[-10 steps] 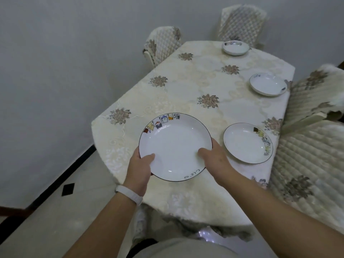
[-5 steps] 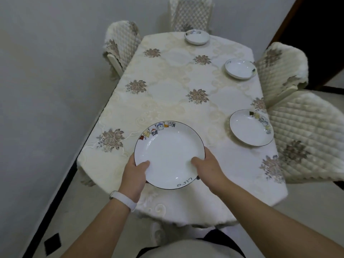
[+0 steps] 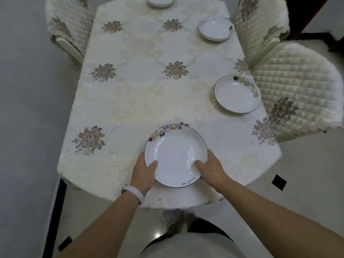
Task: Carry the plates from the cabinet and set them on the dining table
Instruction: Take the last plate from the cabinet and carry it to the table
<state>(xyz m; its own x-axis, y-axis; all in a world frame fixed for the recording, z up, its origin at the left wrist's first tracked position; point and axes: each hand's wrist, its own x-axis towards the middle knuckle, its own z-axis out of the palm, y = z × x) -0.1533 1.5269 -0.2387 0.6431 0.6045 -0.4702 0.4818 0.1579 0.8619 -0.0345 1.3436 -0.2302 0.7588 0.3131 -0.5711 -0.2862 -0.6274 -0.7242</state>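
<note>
A white plate (image 3: 176, 155) with a thin dark rim and small coloured pictures on its far edge is held over the near end of the dining table (image 3: 145, 94). My left hand (image 3: 144, 172) grips its left rim and my right hand (image 3: 212, 169) grips its right rim, thumbs on top. Whether the plate touches the cloth I cannot tell. Three more white plates lie on the table: one at the right edge (image 3: 237, 94), one further back on the right (image 3: 216, 30), one at the far end (image 3: 160, 1).
A cream tablecloth with flower patterns covers the table. Quilted chairs stand at the right (image 3: 297, 86), the back right (image 3: 260, 27) and the back left (image 3: 68, 28). A grey wall runs along the left. Pale tiled floor with dark diamond insets lies near me.
I have come round to the table's near end, and the plate in both hands has moved lower, over the near edge. The other plates have not moved.
</note>
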